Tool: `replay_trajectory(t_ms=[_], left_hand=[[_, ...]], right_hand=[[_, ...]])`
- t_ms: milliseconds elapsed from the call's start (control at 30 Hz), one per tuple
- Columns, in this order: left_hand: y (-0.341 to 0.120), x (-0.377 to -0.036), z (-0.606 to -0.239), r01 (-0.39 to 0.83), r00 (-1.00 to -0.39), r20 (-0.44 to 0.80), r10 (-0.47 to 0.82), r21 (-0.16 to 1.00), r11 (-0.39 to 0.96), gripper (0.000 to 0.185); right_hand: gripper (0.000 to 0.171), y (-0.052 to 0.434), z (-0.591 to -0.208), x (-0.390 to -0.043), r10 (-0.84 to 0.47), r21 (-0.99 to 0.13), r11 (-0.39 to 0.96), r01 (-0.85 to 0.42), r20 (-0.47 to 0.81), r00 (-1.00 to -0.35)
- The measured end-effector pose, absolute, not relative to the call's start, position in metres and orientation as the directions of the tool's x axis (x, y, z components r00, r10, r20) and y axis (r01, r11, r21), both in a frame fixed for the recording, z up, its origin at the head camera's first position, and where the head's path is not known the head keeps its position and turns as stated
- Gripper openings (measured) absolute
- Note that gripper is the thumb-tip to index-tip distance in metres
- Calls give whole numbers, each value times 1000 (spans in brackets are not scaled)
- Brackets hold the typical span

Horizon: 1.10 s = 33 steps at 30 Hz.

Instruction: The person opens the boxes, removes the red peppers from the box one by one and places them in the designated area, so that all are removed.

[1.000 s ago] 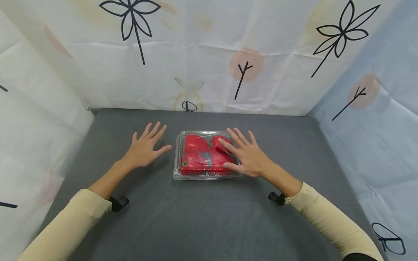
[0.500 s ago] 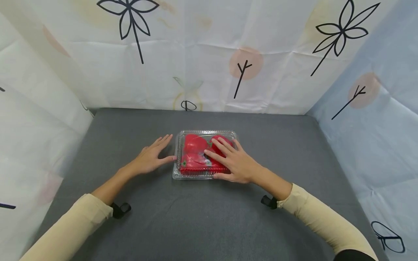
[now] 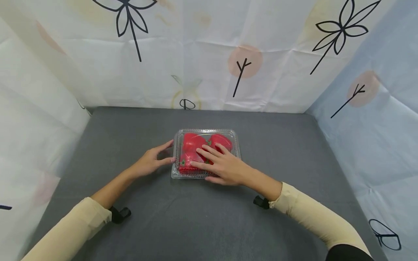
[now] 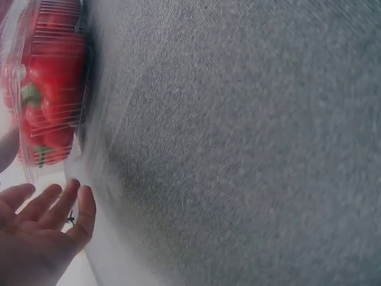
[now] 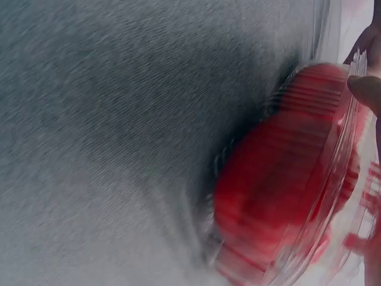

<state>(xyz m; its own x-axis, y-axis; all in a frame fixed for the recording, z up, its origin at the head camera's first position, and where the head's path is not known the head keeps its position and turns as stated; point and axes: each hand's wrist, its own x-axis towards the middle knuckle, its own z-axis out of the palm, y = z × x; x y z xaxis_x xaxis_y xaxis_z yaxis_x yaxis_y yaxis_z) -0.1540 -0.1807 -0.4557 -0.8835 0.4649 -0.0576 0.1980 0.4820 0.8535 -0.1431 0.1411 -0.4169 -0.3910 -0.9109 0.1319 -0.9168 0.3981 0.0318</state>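
A clear plastic clamshell box with its lid down sits at the middle of the grey table, holding several red bell peppers with green stems. My left hand is at the box's left edge, fingers extended, thumb at the rim; touching cannot be told for sure. In the left wrist view that hand has its fingers apart near the peppers. Across the lid's right part lies my right hand, fingers spread and hiding some peppers. The right wrist view, blurred, has a thumb at the box's rim.
A grey cloth-covered table surrounds the box. White curtains with leaf and tree drawings close off the back and left; a bluish one stands at the right. Black straps circle both forearms.
Both hands have come lower toward the box. The left hand moved to its left edge, and the right hand slid left across the lid. The box stays in about the same place.
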Motion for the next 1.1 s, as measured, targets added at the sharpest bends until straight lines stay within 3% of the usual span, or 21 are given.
replay_trajectory(t_ms=[367,700,1100], left_hand=[[-176,-151,-460,131,-881,-24,472,947,292,64],[-179,-148,-464,-19,-859,-106,501,984,175,69],[-184,-146,-463,-150,-795,-196,574,980,127,89]], right_hand=[[69,123,-420,-142,-941,128,287,-949,223,-254],[60,113,-422,-141,-939,161,281,-946,248,-237],[42,97,-426,-134,-913,62,303,-951,305,-271]])
